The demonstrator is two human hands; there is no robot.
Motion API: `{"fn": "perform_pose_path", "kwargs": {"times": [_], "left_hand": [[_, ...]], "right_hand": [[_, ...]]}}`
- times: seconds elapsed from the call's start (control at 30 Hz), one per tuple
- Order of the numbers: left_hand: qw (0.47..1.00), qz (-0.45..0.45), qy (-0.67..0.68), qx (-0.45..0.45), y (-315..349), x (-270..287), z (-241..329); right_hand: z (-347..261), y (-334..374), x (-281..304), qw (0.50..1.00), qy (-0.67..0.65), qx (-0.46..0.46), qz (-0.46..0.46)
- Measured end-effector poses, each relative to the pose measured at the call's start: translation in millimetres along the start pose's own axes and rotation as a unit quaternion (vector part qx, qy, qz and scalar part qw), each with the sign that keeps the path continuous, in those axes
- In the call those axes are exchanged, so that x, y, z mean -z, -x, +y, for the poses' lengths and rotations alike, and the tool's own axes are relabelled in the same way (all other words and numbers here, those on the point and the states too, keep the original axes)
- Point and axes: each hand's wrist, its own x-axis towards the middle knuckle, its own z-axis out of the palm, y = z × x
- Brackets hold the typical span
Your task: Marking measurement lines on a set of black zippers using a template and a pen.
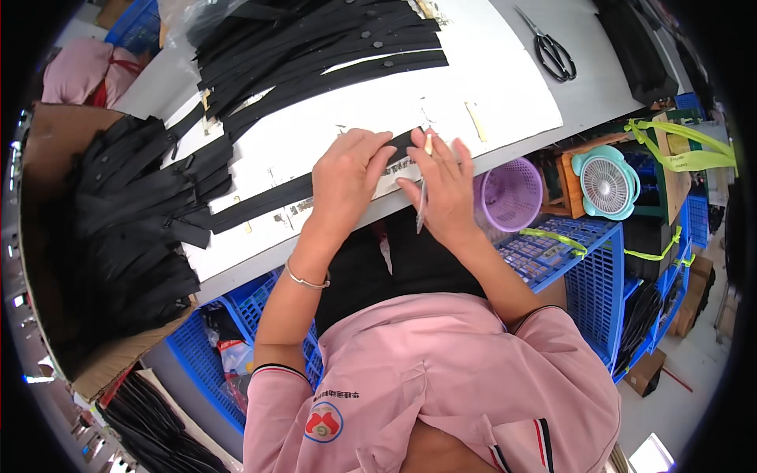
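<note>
A long black fabric strip [272, 199] runs across the white sheet [371, 102] near the table's front edge. My left hand [347, 177] presses on the strip, its fingers curled together at the strip's edge. At the strip's right end is my right hand [445, 185], closed around a slim pale pen-like tool [423, 206]. The tool's light tip shows between the fingers, and its other end points down toward my lap. Several more black strips [323, 63] lie side by side farther back on the sheet, some with small dark round pieces on them.
On the left, a cardboard box [71, 122] overflows with black strips. Black-handled scissors [552, 55] lie at the back right. A purple basket [512, 193], a turquoise fan [607, 183] and blue crates [587, 260] stand right of the table.
</note>
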Motion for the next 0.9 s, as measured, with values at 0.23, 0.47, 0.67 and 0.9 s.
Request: {"fn": "perform_pose_path", "kwargs": {"times": [0.23, 0.47, 0.67, 0.9], "left_hand": [[0.993, 0.084, -0.087, -0.014, 34.8, 5.9, -17.6], [0.975, 0.075, -0.198, 0.063, 87.6, 30.8, -26.1], [0.973, 0.068, -0.198, 0.102, 115.8, 44.2, -27.6], [0.964, 0.101, -0.206, 0.133, 135.5, 60.9, -41.2]], "right_hand": [[55.9, 7.9, 21.1, 0.997, 0.066, -0.030, 0.008], [69.8, 11.2, 21.3, 0.997, 0.075, -0.002, 0.014], [73.4, 11.6, 20.2, 0.996, 0.081, 0.012, 0.018], [62.8, 2.8, 25.5, 0.996, 0.089, 0.007, 0.005]]}}
